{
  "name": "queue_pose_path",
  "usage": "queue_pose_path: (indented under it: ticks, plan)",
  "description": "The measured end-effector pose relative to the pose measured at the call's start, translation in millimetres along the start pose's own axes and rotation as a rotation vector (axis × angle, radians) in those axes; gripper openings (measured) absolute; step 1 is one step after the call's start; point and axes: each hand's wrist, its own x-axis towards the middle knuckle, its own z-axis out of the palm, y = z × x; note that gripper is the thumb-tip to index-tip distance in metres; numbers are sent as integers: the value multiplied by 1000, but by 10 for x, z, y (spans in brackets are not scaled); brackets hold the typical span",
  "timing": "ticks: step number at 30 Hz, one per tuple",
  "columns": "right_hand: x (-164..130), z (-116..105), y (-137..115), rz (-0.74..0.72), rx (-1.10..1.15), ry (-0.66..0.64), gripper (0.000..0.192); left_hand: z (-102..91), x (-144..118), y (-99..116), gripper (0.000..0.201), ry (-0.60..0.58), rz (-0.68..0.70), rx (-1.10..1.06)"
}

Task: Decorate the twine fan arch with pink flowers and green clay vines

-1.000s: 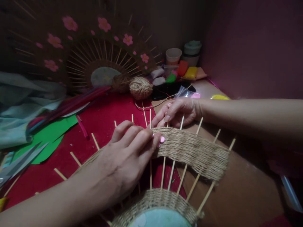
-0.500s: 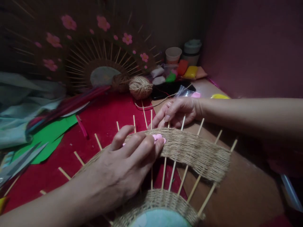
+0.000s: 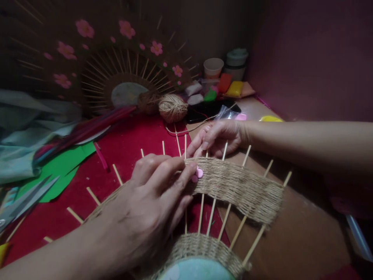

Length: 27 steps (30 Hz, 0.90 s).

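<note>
A fan-shaped weaving of thin wooden sticks and twine lies in front of me, with a broad outer woven band [image 3: 239, 182] and a narrower inner one [image 3: 201, 243] around a pale blue-green centre [image 3: 198, 269]. My left hand [image 3: 157, 186] rests over the outer band, fingers bent together, a fingertip pressing a small pink flower [image 3: 199, 172] that looks like clay. The hand covers part of the flower. Behind the band's upper edge is my right hand [image 3: 218, 138], fingers curled and thumb closed against them beside a stick tip; what they grip is hidden.
A larger fan with pink flowers [image 3: 127, 29] stands behind. A twine ball [image 3: 173, 108], a dark phone-like slab [image 3: 201, 112], coloured clay packets [image 3: 234, 89] and a cup [image 3: 213, 68] sit at the back. Scissors [image 3: 27, 202] and green sheets [image 3: 64, 167] lie on the left.
My left hand has shifted slightly left, and its fingers have changed from a pinch around the pink flower to pressing on it. The right hand has barely moved.
</note>
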Motion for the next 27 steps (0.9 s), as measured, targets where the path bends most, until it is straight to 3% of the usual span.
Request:
queue_pose_path:
  ticks: [5, 18, 27]
  plan:
    - [7, -26, 2, -14, 58, -34, 40, -21, -11, 137, 58, -133, 124, 138]
    - [3, 3, 18, -56, -38, -13, 36, 50, -40, 267, 86, -123, 77, 248]
    - [-5, -9, 14, -46, -39, 6, 37, 2, -25, 265, 85, -138, 55, 210]
